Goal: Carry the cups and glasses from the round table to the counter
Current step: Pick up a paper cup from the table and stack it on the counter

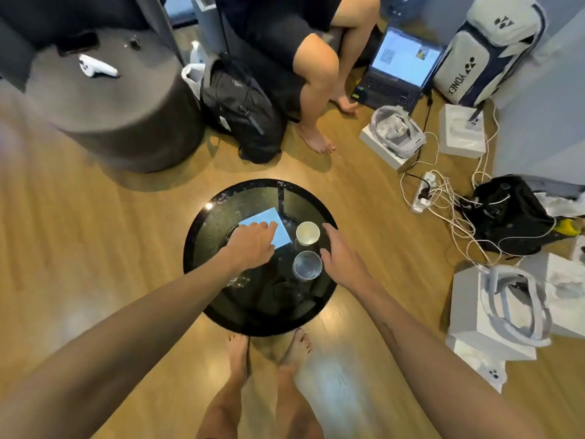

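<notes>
The wooden floor (95,248) around you is crowded: a seated person's feet (316,137) ahead, a black backpack (240,109), and a power strip (425,188) with trailing white cables (459,223) off to your right, so any route away with full hands risks a trip or a snag. On the round glass counter (202,280), your right grip (340,258) is spread wide and holds nothing; the clear glass (307,265) stands just to its left, at or almost at the thumb, and the white cup (307,232) sits just beyond that glass, near the fingertips. Your left grip (253,243) hangs loosely curled and empty over the edge of a light blue sheet (269,223), with both vessels to its right. A second clear glass (237,282) seems to lie under your left wrist, but it is too faint against the dark top to be sure. That is the main hazard: clear glass on a black, reflective counter is hard to see, and a forearm sweeping across could knock it over or off the rim. The 2 vessels by your right grip stand close together, so closing on 1 may nudge the other. I judge the smooth glass could slip if pinched only at its rim.
</notes>
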